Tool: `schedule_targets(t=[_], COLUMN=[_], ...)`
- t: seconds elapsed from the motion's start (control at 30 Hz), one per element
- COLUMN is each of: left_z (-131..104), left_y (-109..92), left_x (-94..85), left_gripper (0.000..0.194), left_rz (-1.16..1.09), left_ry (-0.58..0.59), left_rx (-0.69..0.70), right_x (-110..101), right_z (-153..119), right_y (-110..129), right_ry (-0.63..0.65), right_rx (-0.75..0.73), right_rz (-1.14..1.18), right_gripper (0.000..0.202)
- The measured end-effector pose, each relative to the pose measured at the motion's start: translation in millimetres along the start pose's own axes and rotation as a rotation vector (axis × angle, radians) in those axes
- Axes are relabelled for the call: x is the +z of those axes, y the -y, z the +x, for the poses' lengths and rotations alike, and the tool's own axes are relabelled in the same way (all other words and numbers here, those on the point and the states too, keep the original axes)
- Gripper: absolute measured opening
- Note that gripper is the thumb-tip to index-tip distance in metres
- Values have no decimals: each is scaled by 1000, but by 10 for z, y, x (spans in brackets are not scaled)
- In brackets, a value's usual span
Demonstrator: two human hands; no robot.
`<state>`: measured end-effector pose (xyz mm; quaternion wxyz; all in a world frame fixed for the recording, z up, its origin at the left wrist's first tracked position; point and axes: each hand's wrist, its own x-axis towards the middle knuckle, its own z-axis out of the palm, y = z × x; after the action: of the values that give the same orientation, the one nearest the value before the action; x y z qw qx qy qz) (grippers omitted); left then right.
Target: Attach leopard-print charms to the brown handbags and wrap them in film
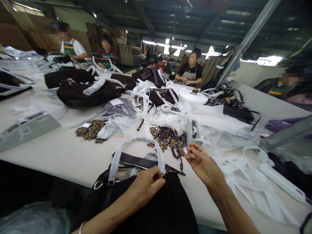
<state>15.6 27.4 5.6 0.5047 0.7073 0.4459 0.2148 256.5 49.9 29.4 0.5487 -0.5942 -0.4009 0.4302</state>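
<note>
A dark brown handbag (175,198) stands at the table's front edge, its zipped top partly open. White wrapping covers its raised handle (136,140). My left hand (148,183) rests over the bag's upper front, fingers curled closed beside the handle's right base; what they grip is hidden. Off to the right, my right hand (201,162) is raised with thumb and fingertips pinched together, close to a grey tape dispenser (193,131). Something small and whitish shows at those fingertips, too small to name. Leopard-patterned charms with dark beaded straps (168,138) lie behind the bag.
More brown bags (87,92) with white-wrapped handles lie across the table. A second dispenser (29,130) stands left. White strips (251,182) spread at right, near a slanting metal post (248,42). Several co-workers sit around, one in a grey apron (191,74).
</note>
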Motion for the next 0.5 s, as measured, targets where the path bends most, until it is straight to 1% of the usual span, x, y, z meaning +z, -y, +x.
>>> schedule_targets(t=[0.07,0.1,0.13,0.2,0.33,0.4,0.5], left_z=[20,33,46,75,142,179,232], left_y=[41,64,87,125,168,189,236], left_x=[-23,-26,-23,-3,44,58,82], left_gripper=[7,5,4,4,11,13,15], left_rz=[75,99,112,118,130,110,47], left_ry=[-41,-53,-53,-33,4,5,-8], left_rx=[-1,-15,-37,-81,-118,-139,-170], right_x=[-60,-72,-73,-52,1,5,-7], right_z=[201,306,412,624,969,1074,1160], right_y=[-73,-118,-169,-285,-533,-637,-737], right_ry=[-21,-25,-23,-12,-15,1,35], right_rx=[-103,-119,-120,-110,-62,-41,-11], right_rz=[-401,-535,-620,-747,-976,-1048,-1122], right_gripper=[25,21,16,6,10,15,15])
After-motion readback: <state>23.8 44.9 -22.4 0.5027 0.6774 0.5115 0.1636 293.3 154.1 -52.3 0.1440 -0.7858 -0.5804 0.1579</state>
